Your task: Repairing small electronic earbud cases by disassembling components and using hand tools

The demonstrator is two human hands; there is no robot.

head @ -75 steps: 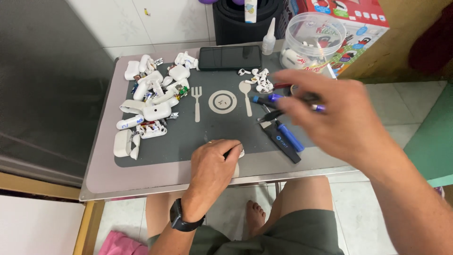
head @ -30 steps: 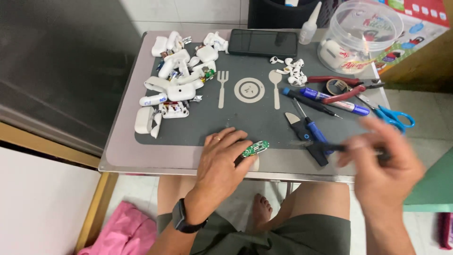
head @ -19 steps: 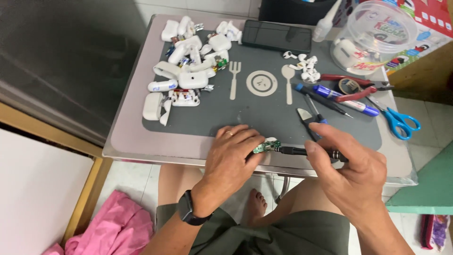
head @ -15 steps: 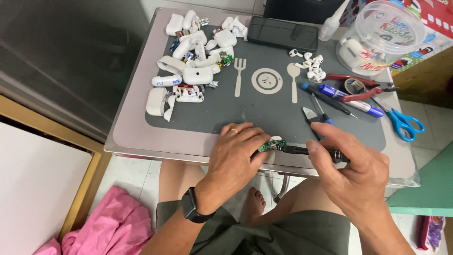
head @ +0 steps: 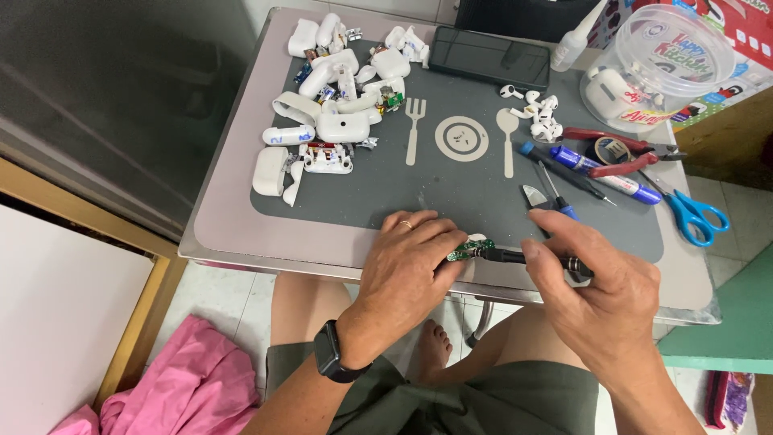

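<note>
Head view: your left hand (head: pixel 407 266) rests at the near edge of the grey mat (head: pixel 362 193), fingers curled down over a small green circuit board (head: pixel 461 252), pinning it by its left end. Only the board's right end shows past your fingertips, with a bit of white part just behind it. Your right hand (head: pixel 600 294) is closed in a pen-like grip around a slim black tool (head: pixel 527 258), whose tip touches the board's exposed end.

The relation that matters here: the board lies between your hands, nearer the left, which covers most of it. Its long axis runs roughly left to right, tilted slightly up toward the right. The tool's shaft lies nearly in line with that axis, coming in from the right, so the tip meets the board end-on rather than from above. The left hand is the holding hand; the right only reaches the board through the tool.

Farther back on the mat, well apart from both hands, sits a heap of white earbud cases (head: pixel 338 97) and loose shells on the left, and a dark phone (head: pixel 491 58) at the far edge. To the right of the printed fork, plate and spoon are small white earbuds (head: pixel 539 105), red pliers (head: pixel 624 153), a blue marker (head: pixel 604 173) and blue scissors (head: pixel 696 213). A clear plastic tub (head: pixel 660 68) stands at the far right corner. The table (head: pixel 229 234) carries it all; a pink cloth (head: pixel 197 387) lies on the floor to your left.
</note>
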